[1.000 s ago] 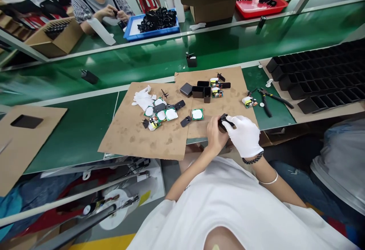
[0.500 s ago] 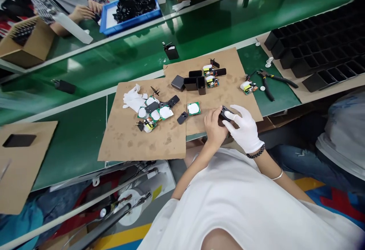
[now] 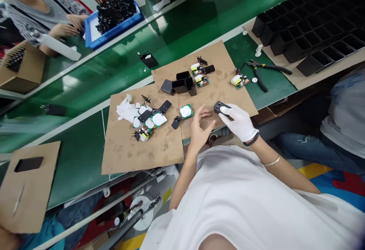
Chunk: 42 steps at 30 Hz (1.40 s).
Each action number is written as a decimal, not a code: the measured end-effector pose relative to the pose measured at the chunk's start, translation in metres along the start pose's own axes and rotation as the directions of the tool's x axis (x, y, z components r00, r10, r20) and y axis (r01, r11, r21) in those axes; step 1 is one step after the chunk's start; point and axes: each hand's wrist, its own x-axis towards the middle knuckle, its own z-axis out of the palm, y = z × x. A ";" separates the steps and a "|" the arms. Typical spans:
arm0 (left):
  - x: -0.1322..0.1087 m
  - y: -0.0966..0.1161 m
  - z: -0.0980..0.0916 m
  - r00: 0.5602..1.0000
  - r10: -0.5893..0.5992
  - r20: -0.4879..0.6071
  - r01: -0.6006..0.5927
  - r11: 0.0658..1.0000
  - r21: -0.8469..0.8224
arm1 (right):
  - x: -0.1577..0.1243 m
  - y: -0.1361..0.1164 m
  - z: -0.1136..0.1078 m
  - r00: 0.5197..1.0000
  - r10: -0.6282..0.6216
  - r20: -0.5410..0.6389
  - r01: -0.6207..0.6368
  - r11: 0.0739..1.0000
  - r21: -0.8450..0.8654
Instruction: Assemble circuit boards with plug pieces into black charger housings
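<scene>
My right hand (image 3: 238, 121), in a white glove, grips a small black plastic casing (image 3: 219, 106) over the front edge of the cardboard. Left of it, my bare left hand (image 3: 200, 126) is empty with its fingers apart. Just beyond that hand lies a green circuit board with a white round pad (image 3: 186, 111), beside a small black cover piece (image 3: 176, 122). Several black open housings (image 3: 182, 84) stand farther back, near circuit boards with yellow parts (image 3: 201, 79). At the left, a white glove (image 3: 126, 108) lies against a pile of boards and black covers (image 3: 151, 117).
Black-and-yellow pliers (image 3: 261, 73) lie right of the cardboard (image 3: 137, 155). Rows of black housings (image 3: 313, 62) fill the far right. Across the green line (image 3: 111, 67), a co-worker's hands (image 3: 67, 27) are near a blue tray (image 3: 114, 33). Another person (image 3: 339, 121) sits at the right.
My left hand has let go of the black casing and moved left, its fingers spreading. My right hand keeps the casing. The whole view has shifted and turned slightly.
</scene>
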 end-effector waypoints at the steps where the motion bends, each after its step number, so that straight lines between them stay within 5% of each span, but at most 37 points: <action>1: 0.001 0.000 0.001 1.000 -0.003 0.014 0.003 1.000 0.001 | -0.002 0.003 0.005 0.999 0.026 0.028 -0.027 1.000 0.004; 12: 0.042 -0.002 0.014 0.988 -0.013 0.156 0.035 0.989 -0.140 | -0.013 0.007 0.021 0.942 0.322 0.092 -0.335 0.909 0.249; 23: 0.053 -0.001 0.021 0.997 -0.072 0.024 0.076 0.926 -0.369 | -0.009 0.007 0.022 0.947 0.300 0.119 -0.319 0.922 0.217; 30: 0.054 -0.002 0.019 0.997 -0.060 0.057 0.075 0.951 -0.301 | -0.012 0.007 0.022 0.956 0.273 0.111 -0.294 0.908 0.297; 33: 0.052 -0.003 0.019 0.997 -0.046 0.055 0.061 0.945 -0.322 | -0.014 0.009 0.014 0.946 0.302 0.122 -0.320 0.792 0.521; 38: 0.050 -0.005 0.019 0.985 -0.146 0.091 0.169 0.917 -0.360 | -0.007 0.011 0.000 0.864 0.375 0.335 -0.474 0.382 0.793; 42: 0.050 -0.006 0.019 0.976 -0.188 0.110 0.216 0.900 -0.378 | 0.004 0.010 -0.005 0.827 0.384 0.411 -0.535 0.312 0.785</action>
